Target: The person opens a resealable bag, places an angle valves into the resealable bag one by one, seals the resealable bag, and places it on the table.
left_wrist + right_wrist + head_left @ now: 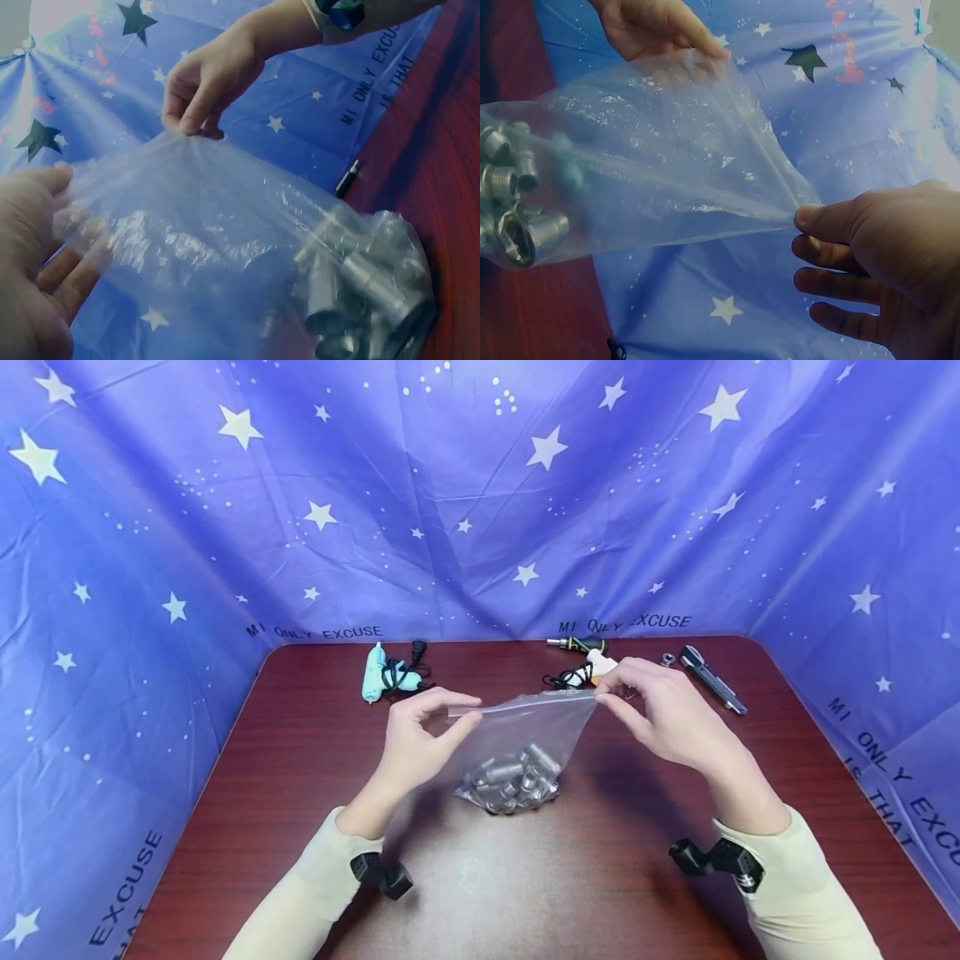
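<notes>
A clear zip-top plastic bag hangs between both hands, its mouth stretched along the top. Silvery metal threaded fittings fill its bottom, several of them short cylinders. My right hand pinches the top right corner between thumb and forefinger, with its other fingers spread apart in the right wrist view. At the top left edge, my left hand holds the bag with thumb and fingers on either side of the plastic. Through the film, the left fingers show partly blurred.
A mint-green glue gun with a coiled cord lies at the back left of the dark red table. Behind my right hand are a screwdriver, a white-and-orange item, a small metal ring and a utility knife.
</notes>
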Demonstrator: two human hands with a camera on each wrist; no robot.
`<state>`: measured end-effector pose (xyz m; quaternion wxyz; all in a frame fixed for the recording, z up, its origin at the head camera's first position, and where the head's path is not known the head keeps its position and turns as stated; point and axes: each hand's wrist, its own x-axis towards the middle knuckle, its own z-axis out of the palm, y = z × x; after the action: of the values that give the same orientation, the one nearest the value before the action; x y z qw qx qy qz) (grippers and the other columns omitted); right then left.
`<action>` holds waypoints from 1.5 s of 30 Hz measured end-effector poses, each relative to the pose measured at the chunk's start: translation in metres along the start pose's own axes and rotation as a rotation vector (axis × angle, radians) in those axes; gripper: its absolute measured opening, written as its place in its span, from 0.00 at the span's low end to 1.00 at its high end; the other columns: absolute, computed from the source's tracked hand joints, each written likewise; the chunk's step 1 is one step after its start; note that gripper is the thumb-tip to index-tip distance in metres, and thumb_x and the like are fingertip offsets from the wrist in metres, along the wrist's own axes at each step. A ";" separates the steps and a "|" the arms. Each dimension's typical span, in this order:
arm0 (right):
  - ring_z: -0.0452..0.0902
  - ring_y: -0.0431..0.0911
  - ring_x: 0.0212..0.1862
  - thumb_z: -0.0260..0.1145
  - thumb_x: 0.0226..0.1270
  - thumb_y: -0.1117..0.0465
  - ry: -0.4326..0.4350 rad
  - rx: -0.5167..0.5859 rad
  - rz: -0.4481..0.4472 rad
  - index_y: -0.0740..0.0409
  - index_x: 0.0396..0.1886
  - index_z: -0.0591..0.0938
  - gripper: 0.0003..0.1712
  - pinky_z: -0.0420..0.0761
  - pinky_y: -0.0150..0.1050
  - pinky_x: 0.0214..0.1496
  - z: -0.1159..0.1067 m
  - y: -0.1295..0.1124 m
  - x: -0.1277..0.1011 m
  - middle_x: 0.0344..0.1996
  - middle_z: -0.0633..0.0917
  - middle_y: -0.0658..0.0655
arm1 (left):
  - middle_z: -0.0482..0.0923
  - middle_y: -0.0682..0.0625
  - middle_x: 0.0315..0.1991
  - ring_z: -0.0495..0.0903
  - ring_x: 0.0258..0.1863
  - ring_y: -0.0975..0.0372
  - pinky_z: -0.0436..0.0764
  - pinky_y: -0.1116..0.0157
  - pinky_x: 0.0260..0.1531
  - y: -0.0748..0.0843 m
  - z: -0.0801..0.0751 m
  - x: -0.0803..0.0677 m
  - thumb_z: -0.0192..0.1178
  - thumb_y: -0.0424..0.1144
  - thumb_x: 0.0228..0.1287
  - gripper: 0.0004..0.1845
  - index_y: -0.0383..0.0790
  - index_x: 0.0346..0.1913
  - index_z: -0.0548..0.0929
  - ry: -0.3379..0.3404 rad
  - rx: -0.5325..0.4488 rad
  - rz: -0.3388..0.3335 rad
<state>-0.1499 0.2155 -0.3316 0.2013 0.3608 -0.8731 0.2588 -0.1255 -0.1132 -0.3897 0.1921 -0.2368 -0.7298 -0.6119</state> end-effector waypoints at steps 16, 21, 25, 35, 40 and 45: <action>0.76 0.33 0.36 0.73 0.65 0.73 0.062 0.116 0.122 0.56 0.39 0.84 0.09 0.74 0.24 0.40 0.019 0.005 -0.007 0.31 0.83 0.46 | 0.93 0.45 0.40 0.89 0.40 0.72 0.91 0.66 0.44 -0.035 0.000 -0.031 0.72 0.31 0.66 0.04 0.38 0.42 0.93 -0.110 0.088 -0.180; 0.82 0.34 0.35 0.78 0.63 0.66 -0.009 0.197 0.209 0.56 0.47 0.86 0.14 0.83 0.31 0.41 0.037 0.010 -0.016 0.32 0.88 0.46 | 0.93 0.43 0.36 0.89 0.34 0.73 0.91 0.67 0.38 -0.034 0.002 -0.030 0.73 0.29 0.65 0.03 0.36 0.39 0.93 -0.060 0.063 -0.228; 0.86 0.35 0.39 0.79 0.64 0.61 -0.182 0.281 0.203 0.53 0.56 0.86 0.21 0.89 0.42 0.46 0.064 0.018 -0.031 0.39 0.91 0.46 | 0.93 0.42 0.34 0.88 0.32 0.75 0.91 0.69 0.37 -0.033 0.005 -0.028 0.73 0.29 0.65 0.02 0.35 0.39 0.93 -0.026 0.062 -0.228; 0.90 0.36 0.35 0.61 0.83 0.62 -0.286 0.525 0.406 0.61 0.62 0.86 0.16 0.90 0.39 0.39 0.117 0.019 -0.052 0.56 0.90 0.64 | 0.90 0.39 0.53 0.91 0.49 0.51 0.91 0.57 0.52 -0.050 0.006 -0.034 0.72 0.35 0.67 0.17 0.35 0.57 0.88 -0.157 0.086 -0.296; 0.92 0.44 0.35 0.53 0.87 0.63 -0.284 0.738 0.578 0.66 0.65 0.83 0.20 0.92 0.43 0.36 0.126 0.015 -0.047 0.68 0.80 0.72 | 0.91 0.43 0.52 0.92 0.41 0.56 0.90 0.63 0.46 -0.063 0.004 -0.046 0.69 0.37 0.71 0.15 0.41 0.58 0.90 -0.298 0.222 -0.402; 0.88 0.45 0.29 0.51 0.88 0.62 -0.304 0.765 0.683 0.66 0.62 0.84 0.19 0.92 0.47 0.32 0.128 0.012 -0.041 0.56 0.85 0.70 | 0.93 0.47 0.42 0.87 0.25 0.67 0.88 0.67 0.34 -0.064 0.008 -0.046 0.66 0.38 0.75 0.09 0.45 0.50 0.94 -0.257 0.224 -0.439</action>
<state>-0.1526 0.1676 -0.4577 -0.1691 0.1370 -0.8035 0.5541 -0.1249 -0.1195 -0.4683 -0.0144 -0.1258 -0.8451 -0.5194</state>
